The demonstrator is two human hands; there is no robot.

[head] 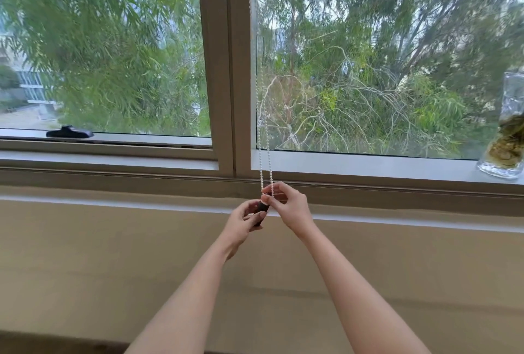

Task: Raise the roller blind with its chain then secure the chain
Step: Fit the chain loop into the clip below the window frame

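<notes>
While the white beaded chain (266, 166) hangs doubled, both hands' grips pinch its bottom loop.

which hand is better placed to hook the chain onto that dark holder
Right, probably. The right hand already pinches both strands of the bead chain just above the dark holder, so it can guide the loop in. The left hand is wrapped around the holder, steadying it.

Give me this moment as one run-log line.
blind: out of view | chain: two strands hanging down | right hand: pinching chain | left hand: gripping dark holder at loop bottom | securing: unconfirmed
</notes>
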